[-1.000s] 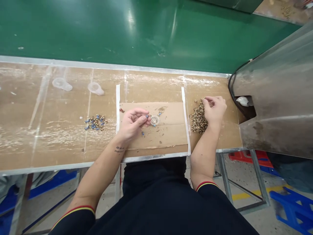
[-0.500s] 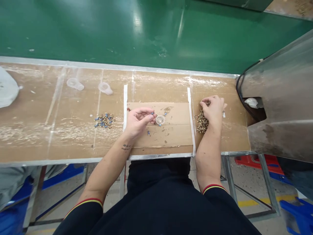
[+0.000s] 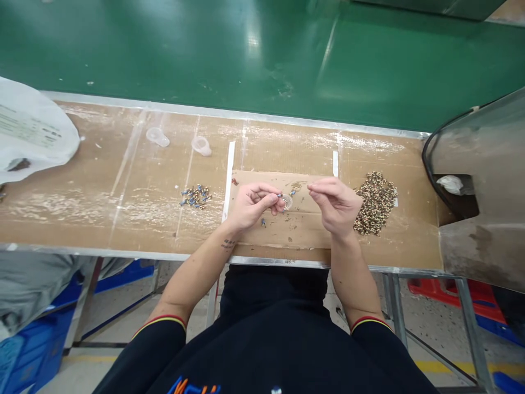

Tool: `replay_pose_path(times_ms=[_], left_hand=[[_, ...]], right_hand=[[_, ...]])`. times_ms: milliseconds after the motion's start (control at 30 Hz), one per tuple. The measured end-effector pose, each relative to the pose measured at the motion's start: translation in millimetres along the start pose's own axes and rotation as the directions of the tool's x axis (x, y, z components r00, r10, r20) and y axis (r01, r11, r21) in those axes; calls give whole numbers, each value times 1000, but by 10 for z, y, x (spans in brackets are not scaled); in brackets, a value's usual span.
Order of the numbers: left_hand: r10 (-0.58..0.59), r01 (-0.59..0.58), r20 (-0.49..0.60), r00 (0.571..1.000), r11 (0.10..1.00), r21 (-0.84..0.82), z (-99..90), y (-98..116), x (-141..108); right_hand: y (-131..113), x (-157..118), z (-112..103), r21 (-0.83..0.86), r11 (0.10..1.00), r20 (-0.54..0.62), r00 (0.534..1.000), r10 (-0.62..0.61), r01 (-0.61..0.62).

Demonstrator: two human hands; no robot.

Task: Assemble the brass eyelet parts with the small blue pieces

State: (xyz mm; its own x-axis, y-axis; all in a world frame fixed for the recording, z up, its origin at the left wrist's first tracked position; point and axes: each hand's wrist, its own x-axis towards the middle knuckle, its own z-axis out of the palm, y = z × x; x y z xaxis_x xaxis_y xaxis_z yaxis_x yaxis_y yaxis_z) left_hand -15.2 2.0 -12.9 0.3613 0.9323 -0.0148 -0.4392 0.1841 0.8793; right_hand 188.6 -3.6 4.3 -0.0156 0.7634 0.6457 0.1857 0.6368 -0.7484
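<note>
Over the cardboard mat, my left hand pinches a small blue piece between thumb and forefinger. A small clear cup sits just beyond those fingertips, partly hidden by them. My right hand is closed in a pinch to the right of the cup; whatever its fingertips hold is too small to name. Beside it on the right lies a large pile of brass-coloured parts. Two loose blue pieces rest on the mat, one behind the cup and one nearer me.
A small heap of blue and brass pieces lies to the left. Behind it are two translucent scoops. A white bag covers the far left, and a metal housing with a black cable stands at the right.
My right hand has moved left from the brass pile to near the cup, uncovering the pile. My left hand keeps its pinch on the blue piece. The view has shifted, showing more of the white bag.
</note>
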Motion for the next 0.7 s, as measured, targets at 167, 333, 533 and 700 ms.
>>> replay_pose_path(times_ms=[167,333,533,700], left_hand=[[16,-16,9,1000,1000,-6,5,-11,-8],[30,-30,-6,1000,999,35,-11,-30,-14],[91,-92,44,995,995,26,-15,-25,-3],[68,-69,27,997,997,43,-24,-32,-2]], right_hand=[[-27,-58,54,-15,999,50,998,42,-41],[-21,-133,109,168,969,82,982,170,-181],[-19,-112,82,91,978,137,975,175,-188],[-33,-77,84,69,979,146,973,181,-192]])
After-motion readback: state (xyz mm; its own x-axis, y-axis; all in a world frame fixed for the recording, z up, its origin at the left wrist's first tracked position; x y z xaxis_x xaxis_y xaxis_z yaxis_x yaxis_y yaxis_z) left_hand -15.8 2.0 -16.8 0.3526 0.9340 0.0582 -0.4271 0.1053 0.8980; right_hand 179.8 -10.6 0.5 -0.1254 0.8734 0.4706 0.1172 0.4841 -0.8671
